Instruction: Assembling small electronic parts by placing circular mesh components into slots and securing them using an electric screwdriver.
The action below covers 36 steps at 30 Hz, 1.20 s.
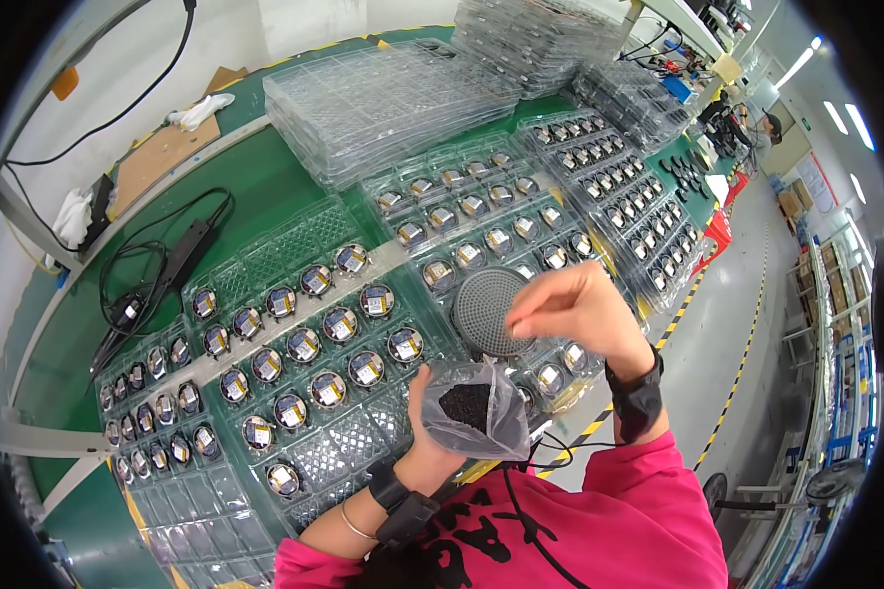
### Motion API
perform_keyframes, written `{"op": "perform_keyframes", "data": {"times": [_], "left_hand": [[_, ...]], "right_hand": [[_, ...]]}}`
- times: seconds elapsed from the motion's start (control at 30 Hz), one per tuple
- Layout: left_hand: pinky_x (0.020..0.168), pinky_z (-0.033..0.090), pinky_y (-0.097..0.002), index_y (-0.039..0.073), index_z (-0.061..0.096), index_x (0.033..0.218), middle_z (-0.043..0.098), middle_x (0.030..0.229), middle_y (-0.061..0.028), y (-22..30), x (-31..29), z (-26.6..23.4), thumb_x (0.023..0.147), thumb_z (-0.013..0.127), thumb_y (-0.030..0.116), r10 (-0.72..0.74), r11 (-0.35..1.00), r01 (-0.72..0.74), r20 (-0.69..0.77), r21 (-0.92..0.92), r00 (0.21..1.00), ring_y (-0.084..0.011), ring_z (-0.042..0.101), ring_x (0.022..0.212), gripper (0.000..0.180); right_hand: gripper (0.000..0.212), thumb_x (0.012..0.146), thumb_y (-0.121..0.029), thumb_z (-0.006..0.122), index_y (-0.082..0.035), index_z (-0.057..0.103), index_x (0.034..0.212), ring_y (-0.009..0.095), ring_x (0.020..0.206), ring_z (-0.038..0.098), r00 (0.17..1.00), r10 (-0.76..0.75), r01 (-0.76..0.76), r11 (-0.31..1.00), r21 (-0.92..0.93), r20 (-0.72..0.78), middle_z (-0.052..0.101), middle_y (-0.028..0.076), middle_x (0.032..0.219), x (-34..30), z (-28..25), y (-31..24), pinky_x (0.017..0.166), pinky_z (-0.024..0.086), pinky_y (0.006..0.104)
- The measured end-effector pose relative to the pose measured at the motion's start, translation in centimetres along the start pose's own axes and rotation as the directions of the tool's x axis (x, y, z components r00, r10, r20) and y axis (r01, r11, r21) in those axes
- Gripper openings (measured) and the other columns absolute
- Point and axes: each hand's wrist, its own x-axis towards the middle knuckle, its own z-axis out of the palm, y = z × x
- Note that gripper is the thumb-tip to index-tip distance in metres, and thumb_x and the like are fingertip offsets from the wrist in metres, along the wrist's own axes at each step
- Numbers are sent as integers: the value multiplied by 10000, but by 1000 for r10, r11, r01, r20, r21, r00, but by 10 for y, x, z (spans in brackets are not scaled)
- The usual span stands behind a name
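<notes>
My left hand [428,454] is closed round a clear plastic bag [507,420], whose mouth gapes upward. A heap of tiny black pieces [465,404] lies inside it. Above and to the right, my right hand [587,312] has thumb and fingertips pinched together; anything between them is too small to make out. Just under those fingertips is a round grey disc [485,306] covered in small holes, resting on the trays. Around it, clear blister trays [339,437] carry rows of small round electronic modules [366,368] with pale labels.
Tall stacks of clear trays [383,108] stand at the back of the green bench [255,177]. A black cable with an adapter [189,253] lies to the left. More filled trays [619,196] run along the right. Beyond them are a striped floor, shelves [840,285] and another person [764,133].
</notes>
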Motion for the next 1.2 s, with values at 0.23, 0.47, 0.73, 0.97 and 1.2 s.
{"op": "perform_keyframes", "data": {"times": [0.23,0.47,0.73,0.97,1.2], "left_hand": [[927,463,-435,18,556,1178,624,1120,-145,0,0,-3,874,399,595,32,999,-28,-86,45,996,-294,609,1019,671],[902,476,-460,58,621,1101,651,1077,-130,0,0,-1,861,426,573,21,999,-17,-129,33,991,-306,625,982,601],[906,473,-438,41,591,1114,637,1084,-130,1,-1,-2,868,437,583,-3,1000,3,-63,14,998,-287,617,991,615],[888,485,-471,60,622,1095,655,1063,-129,0,0,-3,865,415,583,21,999,-17,-110,37,994,-311,631,970,608],[900,477,-468,60,617,1100,653,1069,-125,0,0,-2,868,412,575,20,999,-17,-85,35,996,-304,627,978,601]], "right_hand": [[132,750,53,679,26,702,877,139,734,670,979,25,-129,840,-528,-200,698,111,820,14,-7,26,681,530,236],[164,713,29,675,19,701,874,227,687,680,976,-129,-15,767,-641,-177,684,169,791,15,-6,32,654,538,281],[149,720,36,673,0,702,862,204,681,668,975,-152,-5,709,-706,-160,692,118,816,14,-6,36,635,530,279],[129,705,50,671,15,687,828,208,673,666,976,-167,7,667,-745,-140,688,122,810,15,-7,37,631,529,287],[127,704,67,654,26,678,822,227,678,664,975,-204,69,645,-761,-84,683,121,807,14,-8,34,642,530,287]]}}
